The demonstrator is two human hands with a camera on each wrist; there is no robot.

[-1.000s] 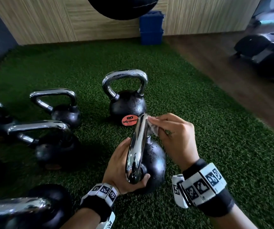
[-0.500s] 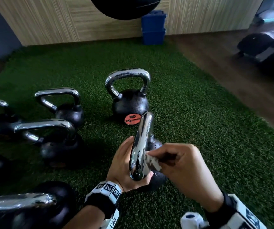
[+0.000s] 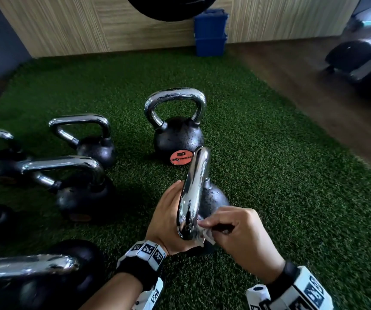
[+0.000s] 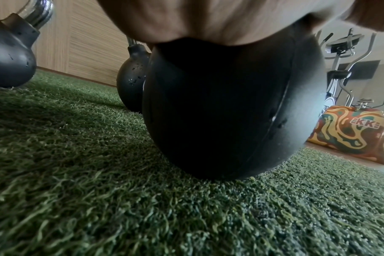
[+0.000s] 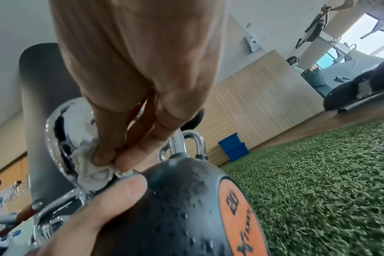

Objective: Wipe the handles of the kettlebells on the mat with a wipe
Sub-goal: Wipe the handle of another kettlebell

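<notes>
A black kettlebell (image 3: 211,198) with a chrome handle (image 3: 194,186) stands on the green mat (image 3: 292,175), its handle seen edge-on. My left hand (image 3: 169,222) grips the near lower end of that handle, thumb across the ball (image 5: 112,194). My right hand (image 3: 236,231) pinches a small white wipe (image 3: 204,234) and presses it against the near base of the handle; in the right wrist view the wipe (image 5: 92,168) lies bunched against the chrome (image 5: 61,131). The left wrist view shows only the ball (image 4: 230,107) under my palm.
Another kettlebell (image 3: 178,135) with an orange label stands just behind. Several more kettlebells (image 3: 81,175) crowd the mat's left side, one (image 3: 34,276) at the near left. Blue bins (image 3: 210,33) sit by the wood wall. Wooden floor and gym machines (image 3: 363,61) lie right.
My right hand slid the wipe from the top of the handle down its near side to the base. The left hand kept its grip.
</notes>
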